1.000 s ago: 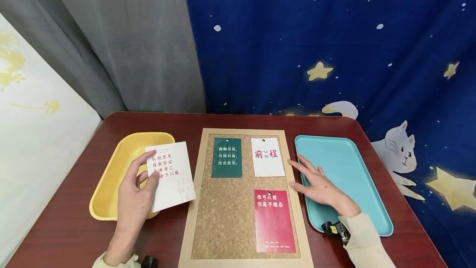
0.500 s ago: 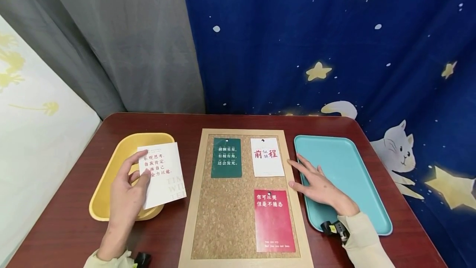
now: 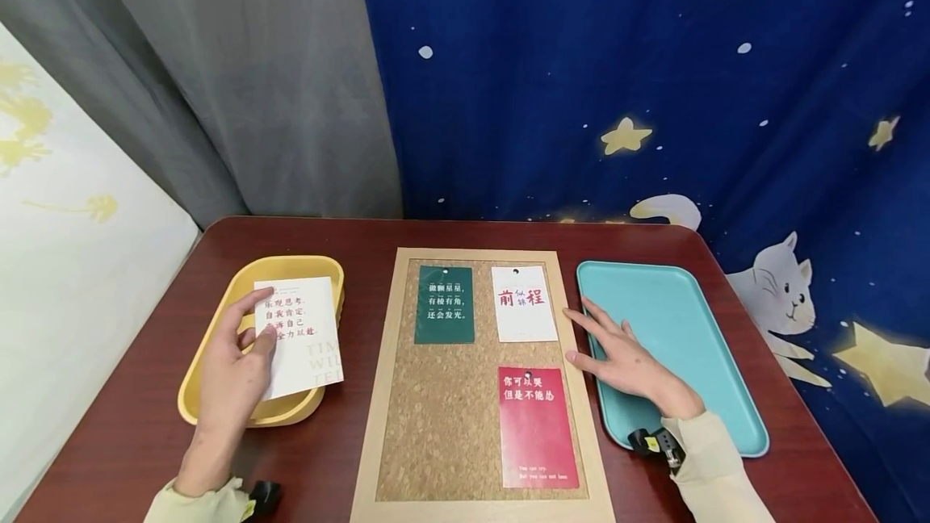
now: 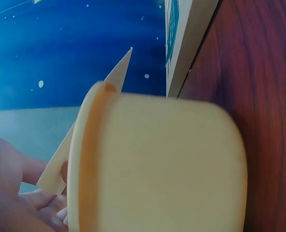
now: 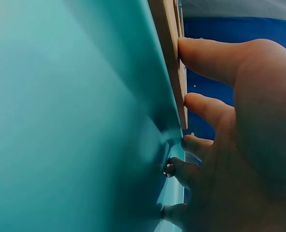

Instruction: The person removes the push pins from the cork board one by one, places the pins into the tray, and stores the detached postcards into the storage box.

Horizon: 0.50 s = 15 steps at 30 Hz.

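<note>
A white card with red writing (image 3: pixel 305 361) is pinched between the thumb and fingers of my left hand (image 3: pixel 234 378). It hangs tilted over the yellow tray (image 3: pixel 187 382), hiding much of the tray's inside. In the left wrist view, the tray's outer wall (image 4: pixel 172 164) covers part of the card (image 4: pixel 119 72). My right hand (image 3: pixel 630 363) has its fingers spread, with thumb and index fingertip against the right side of the cork board's wooden frame (image 3: pixel 584 410). Its palm is over the turquoise tray (image 3: pixel 676 329).
Pinned to the cork board are a green card (image 3: pixel 445 328), a white card with large red characters (image 3: pixel 526 323) and a red card (image 3: pixel 539 434). Bare cork (image 3: pixel 439 426) shows at lower left. Near a right fingertip is a small shiny thing (image 5: pixel 169 170), too blurred to identify.
My left hand has carried the white card leftward, from beside the board to over the yellow tray. My right hand has stayed at the frame.
</note>
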{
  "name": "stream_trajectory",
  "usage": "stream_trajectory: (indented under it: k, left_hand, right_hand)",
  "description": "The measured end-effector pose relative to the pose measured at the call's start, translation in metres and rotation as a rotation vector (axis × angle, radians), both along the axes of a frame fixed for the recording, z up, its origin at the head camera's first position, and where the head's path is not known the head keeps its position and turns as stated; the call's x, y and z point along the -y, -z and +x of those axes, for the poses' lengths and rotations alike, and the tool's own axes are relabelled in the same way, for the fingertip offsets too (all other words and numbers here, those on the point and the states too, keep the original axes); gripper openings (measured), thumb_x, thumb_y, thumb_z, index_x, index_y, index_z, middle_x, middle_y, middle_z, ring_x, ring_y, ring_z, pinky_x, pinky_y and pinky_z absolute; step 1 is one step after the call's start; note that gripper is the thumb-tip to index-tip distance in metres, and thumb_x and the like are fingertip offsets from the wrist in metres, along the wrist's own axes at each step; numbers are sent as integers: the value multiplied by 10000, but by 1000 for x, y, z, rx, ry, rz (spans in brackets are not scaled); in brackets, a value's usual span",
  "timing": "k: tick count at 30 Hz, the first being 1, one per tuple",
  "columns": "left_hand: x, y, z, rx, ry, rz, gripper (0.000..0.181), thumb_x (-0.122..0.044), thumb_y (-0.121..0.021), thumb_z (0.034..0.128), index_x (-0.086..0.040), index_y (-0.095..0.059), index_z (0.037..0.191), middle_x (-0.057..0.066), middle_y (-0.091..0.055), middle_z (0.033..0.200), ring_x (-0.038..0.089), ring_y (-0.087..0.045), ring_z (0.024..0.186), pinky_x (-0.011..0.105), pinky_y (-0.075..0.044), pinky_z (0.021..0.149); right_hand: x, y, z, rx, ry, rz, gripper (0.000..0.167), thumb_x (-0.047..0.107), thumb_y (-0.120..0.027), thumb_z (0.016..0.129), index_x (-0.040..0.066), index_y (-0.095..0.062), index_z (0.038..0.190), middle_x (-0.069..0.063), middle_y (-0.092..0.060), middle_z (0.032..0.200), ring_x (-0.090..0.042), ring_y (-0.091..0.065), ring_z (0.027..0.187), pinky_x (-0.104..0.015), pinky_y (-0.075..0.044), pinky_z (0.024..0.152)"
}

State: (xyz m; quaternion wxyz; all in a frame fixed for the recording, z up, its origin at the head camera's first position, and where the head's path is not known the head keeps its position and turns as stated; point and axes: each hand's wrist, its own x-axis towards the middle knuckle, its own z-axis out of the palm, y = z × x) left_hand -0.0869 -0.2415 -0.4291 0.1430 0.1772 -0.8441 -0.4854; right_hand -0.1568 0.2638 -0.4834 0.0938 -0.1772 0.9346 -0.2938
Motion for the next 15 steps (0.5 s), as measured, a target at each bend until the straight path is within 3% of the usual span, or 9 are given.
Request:
stream_trajectory:
  k: [8,15]
  left_hand:
    - [13,-3,-1,41,-39,-76,512,-142,-510,1057,-311,-502,1540,26,-636,1055,43,-593,694,208,-493,551]
    - [24,-4,0,65,-56,-111,507,-160,-501,1066,-319,-489,1547,22,-640,1034,47,-586,692,222,-479,543]
  right_hand:
    - [0,2,0,-6,7,-1,717,400,-689,994,190,-395,1613,-205,-170,1738,-502,-248,1562,-796,1,1206]
    - [0,4,-1,-7,4,-7,719,402,-689,993,188,-393,1612,-209,-170,1737,-505,-257,1557,-796,-1,1206]
